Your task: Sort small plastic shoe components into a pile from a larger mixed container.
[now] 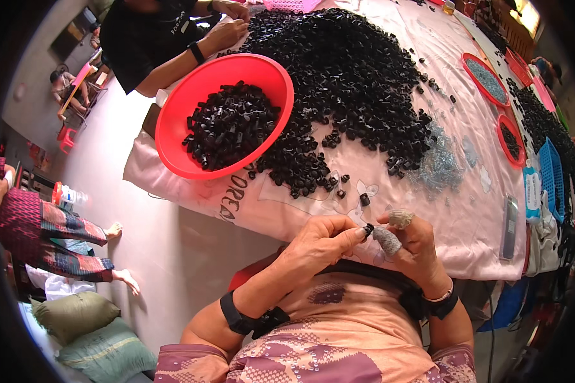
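Observation:
In my left hand [329, 241], thumb and forefinger pinch a small black plastic piece [368, 229]. My right hand [418, 249] is close beside it, fingers curled, with grey wraps [386, 241] on the thumb and forefinger. The wrapped thumb tip is next to the black piece; whatever the right fingers hold is too small to make out. Just beyond my hands, a single black piece [365, 200] lies on the pink cloth [390, 191]. Farther off spreads a large heap of similar black pieces [338, 70].
A red basin [172, 137] of black pieces stands at the left. Small clear pieces [437, 163] lie right of the heap. A phone [509, 226], red trays [485, 80] and a blue basket [551, 179] are at the right. A co-worker's hands [230, 29] are at the far left.

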Available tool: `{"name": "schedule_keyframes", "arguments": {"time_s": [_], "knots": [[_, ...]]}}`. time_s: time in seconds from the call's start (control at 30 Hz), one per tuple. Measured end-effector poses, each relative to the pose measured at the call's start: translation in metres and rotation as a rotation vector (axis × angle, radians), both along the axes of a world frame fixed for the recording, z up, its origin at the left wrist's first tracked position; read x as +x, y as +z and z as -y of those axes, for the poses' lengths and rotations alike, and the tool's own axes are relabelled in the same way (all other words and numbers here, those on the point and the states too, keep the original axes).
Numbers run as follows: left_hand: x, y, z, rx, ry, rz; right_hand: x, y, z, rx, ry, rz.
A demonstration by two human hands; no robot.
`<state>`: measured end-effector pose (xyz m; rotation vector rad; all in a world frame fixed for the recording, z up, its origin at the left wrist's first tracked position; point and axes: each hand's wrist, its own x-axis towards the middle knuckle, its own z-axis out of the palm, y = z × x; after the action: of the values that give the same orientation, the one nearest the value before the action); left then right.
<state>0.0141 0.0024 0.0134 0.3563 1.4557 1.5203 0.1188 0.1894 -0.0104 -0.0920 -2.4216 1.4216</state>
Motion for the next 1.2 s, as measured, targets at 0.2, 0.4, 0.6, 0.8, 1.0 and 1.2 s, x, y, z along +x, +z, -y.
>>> {"name": "schedule_keyframes", "arguments": {"time_s": [0.2, 0.4, 0.6, 0.8, 1.0, 1.2], "knots": [[-0.001, 0.000, 0.001, 0.014, 0.031, 0.055, 0.000, 0.010, 0.001, -0.067, 0.026, 0.101], [-0.001, -0.006, 0.001, 0.036, 0.016, 0.069, 0.000, 0.008, 0.002, -0.164, 0.047, 0.108], [-0.001, -0.004, -0.001, 0.036, 0.014, 0.047, -0.001, 0.020, 0.006, -0.309, 0.053, 0.169], [-0.002, -0.006, 0.001, 0.079, -0.059, 0.049, -0.003, 0.015, 0.005, 0.027, 0.235, 0.091], [-0.007, -0.005, 0.007, 0.079, -0.038, 0.030, -0.004, 0.014, 0.012, -0.513, 0.013, 0.201], [-0.020, 0.016, 0.018, 0.173, 0.234, -0.003, -0.004, 0.005, 0.007, -0.494, -0.015, 0.253]]}}
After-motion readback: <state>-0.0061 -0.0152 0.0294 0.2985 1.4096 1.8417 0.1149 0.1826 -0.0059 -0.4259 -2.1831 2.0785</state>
